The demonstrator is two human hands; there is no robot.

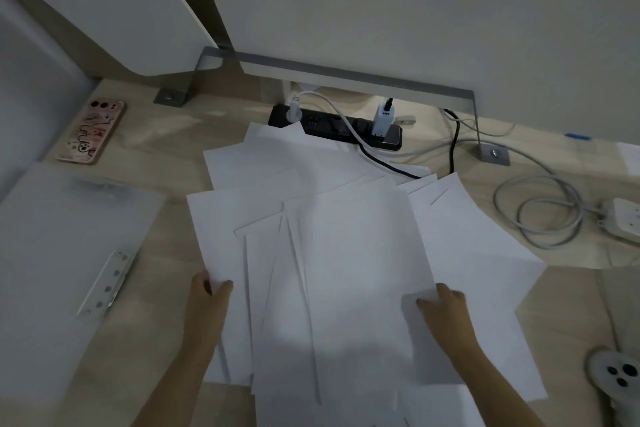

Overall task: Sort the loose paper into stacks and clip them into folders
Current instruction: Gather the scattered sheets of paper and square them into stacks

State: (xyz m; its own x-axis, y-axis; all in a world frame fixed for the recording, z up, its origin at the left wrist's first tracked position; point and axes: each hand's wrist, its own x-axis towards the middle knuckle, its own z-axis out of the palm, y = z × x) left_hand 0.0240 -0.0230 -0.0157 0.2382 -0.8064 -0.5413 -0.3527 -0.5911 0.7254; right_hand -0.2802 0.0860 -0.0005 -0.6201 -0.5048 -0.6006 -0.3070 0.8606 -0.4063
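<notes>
Head view: left hand [207, 298] pinches paper [346, 253] (loosely).

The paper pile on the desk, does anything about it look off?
Yes. The loose sheets are fanned at odd angles, and the far ones lie over the black power strip and its cables, partly covering it.

Both hands, left hand [207, 298] and right hand [446, 314], press on scattered loose paper [346, 253] beside an open folder [59, 253]
</notes>
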